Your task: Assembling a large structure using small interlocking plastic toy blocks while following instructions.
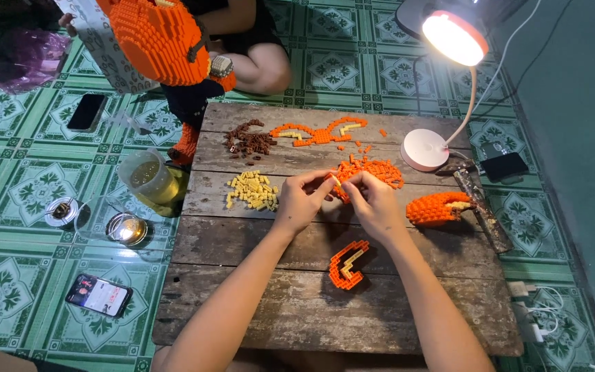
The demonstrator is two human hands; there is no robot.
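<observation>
Over the weathered grey plank table [256, 303], seen from the head camera, the left hand [301, 200] and right hand [373, 203] meet, fingertips pinched together on a small orange-and-cream block piece [337, 184] at the edge of the loose pile of tiny orange plastic bricks [373, 170]. This looks like the joining step: pressing studded bricks onto a section, which calls for fine alignment. Nearby lie a curved orange C-shaped assembly [348, 264], a rounded orange built chunk [436, 208], matte cream bricks [253, 190] and brown bricks [249, 141].

Glaring desk lamp [454, 36], dim edges
</observation>
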